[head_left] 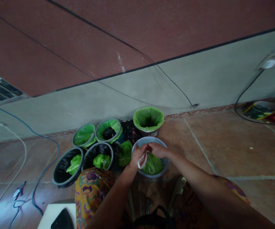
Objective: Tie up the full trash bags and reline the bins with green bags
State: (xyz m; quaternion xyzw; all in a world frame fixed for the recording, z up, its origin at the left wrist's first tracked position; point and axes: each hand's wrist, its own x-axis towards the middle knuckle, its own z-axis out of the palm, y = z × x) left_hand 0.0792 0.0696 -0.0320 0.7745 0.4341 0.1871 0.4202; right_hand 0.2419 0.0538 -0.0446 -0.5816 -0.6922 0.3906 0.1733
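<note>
I grip the white ties [142, 161] in my left hand [137, 156] and right hand [158, 150] above the green bag [155, 164]; even, gentle tension best spares its plastic.

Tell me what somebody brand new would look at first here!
Probably the bright green bin liners in the round trash bins by the foot of the wall. Then the left hand and right hand, meeting over the pale blue bin in front, holding white ties. The yellow patterned cloth over the knee, lower left of the middle, stands out too.
</note>
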